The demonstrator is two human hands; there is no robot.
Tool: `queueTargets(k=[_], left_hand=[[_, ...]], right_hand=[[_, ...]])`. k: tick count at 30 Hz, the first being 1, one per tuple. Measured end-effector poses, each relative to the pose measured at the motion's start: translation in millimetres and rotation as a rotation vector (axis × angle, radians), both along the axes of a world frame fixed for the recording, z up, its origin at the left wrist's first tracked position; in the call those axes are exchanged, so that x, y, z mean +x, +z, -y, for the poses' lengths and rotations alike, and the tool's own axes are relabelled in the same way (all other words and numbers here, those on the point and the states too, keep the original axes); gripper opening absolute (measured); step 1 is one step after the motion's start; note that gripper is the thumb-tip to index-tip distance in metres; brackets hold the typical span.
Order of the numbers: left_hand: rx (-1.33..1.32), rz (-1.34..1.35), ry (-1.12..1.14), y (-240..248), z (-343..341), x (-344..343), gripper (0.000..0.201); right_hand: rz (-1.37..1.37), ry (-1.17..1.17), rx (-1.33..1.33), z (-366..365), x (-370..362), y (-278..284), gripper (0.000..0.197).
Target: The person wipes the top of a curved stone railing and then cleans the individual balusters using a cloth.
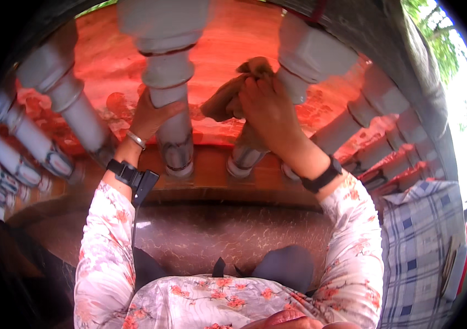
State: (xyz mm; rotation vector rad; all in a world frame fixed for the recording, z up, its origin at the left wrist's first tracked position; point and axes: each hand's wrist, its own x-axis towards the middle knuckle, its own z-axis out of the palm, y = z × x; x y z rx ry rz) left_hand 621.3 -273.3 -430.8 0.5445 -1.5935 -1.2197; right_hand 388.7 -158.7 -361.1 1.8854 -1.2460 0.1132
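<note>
My left hand [149, 116] is wrapped round a white turned baluster [168, 72], with the thumb lying across its front and the other fingertips partly hidden behind it. A crumpled brown cloth [223, 102] is bunched in my right hand [269, 112]. That hand presses the cloth against the neighbouring baluster [311, 55] to the right, covering much of its middle. Part of the cloth sticks out above the fingers and part hangs to their left. The lower end of this baluster [242, 159] shows beneath my wrist.
More white balusters [82, 107] stand in rows on both sides, on a brown ledge [211, 183]. Bright red-orange sheeting [233, 38] spreads behind them. At the right hangs a blue-and-white checked cloth [417, 247]. Below the ledge is a reddish-brown marbled surface [206, 233].
</note>
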Motion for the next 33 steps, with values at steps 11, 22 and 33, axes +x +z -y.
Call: queueTargets(k=[11,22,33], left_hand=[[0.043,0.013,-0.015,-20,21,5,0.045],[0.038,0.028,0.118,-17,11,4,0.05],[0.044,-0.022,0.075,-7,4,-18,0.05]], right_hand=[[0.662,-0.154,-0.485,-159,-163,-45,0.041],[0.882,0.123,-0.712,-95,-225,-60,0.053],[0.17,-0.871,-0.395,-176,-248,-252,0.048]])
